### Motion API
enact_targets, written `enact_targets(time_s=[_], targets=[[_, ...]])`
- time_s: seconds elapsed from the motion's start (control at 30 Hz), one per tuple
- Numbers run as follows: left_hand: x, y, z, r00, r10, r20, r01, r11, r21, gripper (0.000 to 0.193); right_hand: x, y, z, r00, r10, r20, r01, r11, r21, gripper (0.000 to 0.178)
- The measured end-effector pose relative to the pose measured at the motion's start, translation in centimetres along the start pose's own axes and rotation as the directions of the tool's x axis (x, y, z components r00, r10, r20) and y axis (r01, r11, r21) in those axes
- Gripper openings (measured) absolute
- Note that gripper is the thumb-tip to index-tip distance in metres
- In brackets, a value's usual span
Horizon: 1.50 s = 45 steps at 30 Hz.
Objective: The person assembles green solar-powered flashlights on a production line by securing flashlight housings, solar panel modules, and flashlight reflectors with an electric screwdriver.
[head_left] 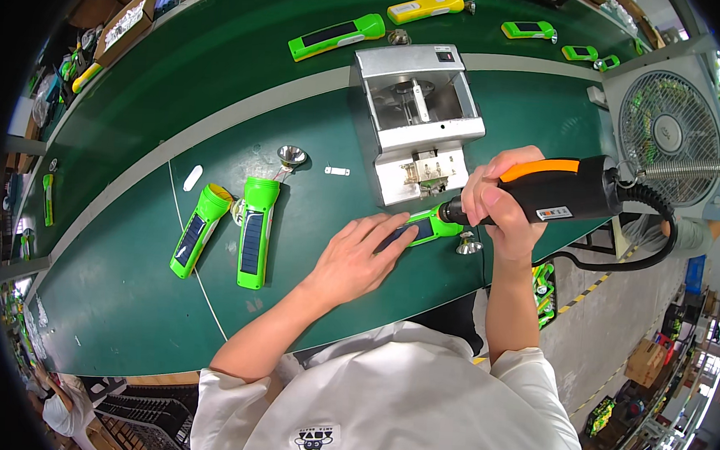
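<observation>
My right hand is wrapped round a black electric screwdriver with an orange strip, hung from a coiled spring. Its tip meets the head end of a green flashlight lying on the green bench. Across that flashlight's dark panel rests my left hand, fingers laid over the body and pressing it to the bench. A loose silver reflector sits beside the flashlight's head. Directly beyond stands a metal screw feeder. To the left lie two more green flashlights, with a reflector on wires.
A small white strip and a white oval piece lie on the bench. Beyond a pale rail, green and yellow flashlights rest on a green belt. A fan stands at the right. A crate of flashlights is below the bench edge.
</observation>
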<state>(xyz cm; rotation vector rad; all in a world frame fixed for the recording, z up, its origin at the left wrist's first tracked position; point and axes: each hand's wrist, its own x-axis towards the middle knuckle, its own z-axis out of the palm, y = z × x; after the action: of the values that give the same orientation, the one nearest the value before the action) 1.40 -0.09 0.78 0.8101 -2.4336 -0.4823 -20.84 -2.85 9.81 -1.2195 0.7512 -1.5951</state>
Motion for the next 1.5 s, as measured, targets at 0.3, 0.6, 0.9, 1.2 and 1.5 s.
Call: enact_targets(time_s=[0.3, 0.6, 0.9, 1.2, 1.5], targets=[[0.2, -0.1, -0.2, 1.0, -0.013, 0.007, 0.013, 1.0, -0.011, 0.055, -0.7, 2.0, -0.4, 0.997, 0.001, 0.078, 0.012, 0.985, -0.171, 0.018], [-0.6, 0.4, 0.1, 1.0, -0.022, -0.014, 0.021, 0.999, -0.04, 0.056, -1.6, 1.8, -0.6, 0.985, 0.038, 0.166, -0.021, 0.995, -0.102, 0.017], [-0.4, 0.5, 0.1, 0.999, -0.035, -0.03, 0.034, 0.999, -0.029, 0.056, -1.2, 0.3, -1.1, 0.979, -0.023, 0.201, 0.065, 0.977, -0.203, 0.016], [-0.4, 0.1, 0.2, 0.999, -0.01, -0.032, 0.01, 1.0, -0.001, 0.056, 1.3, -1.5, 1.0, 0.938, -0.335, 0.091, 0.34, 0.939, -0.051, 0.029], [-0.3, 0.1, 0.2, 1.0, -0.001, -0.026, 0.001, 1.0, 0.0, 0.057, 1.8, 0.4, 0.8, 0.968, -0.209, 0.139, 0.218, 0.975, -0.048, 0.03]])
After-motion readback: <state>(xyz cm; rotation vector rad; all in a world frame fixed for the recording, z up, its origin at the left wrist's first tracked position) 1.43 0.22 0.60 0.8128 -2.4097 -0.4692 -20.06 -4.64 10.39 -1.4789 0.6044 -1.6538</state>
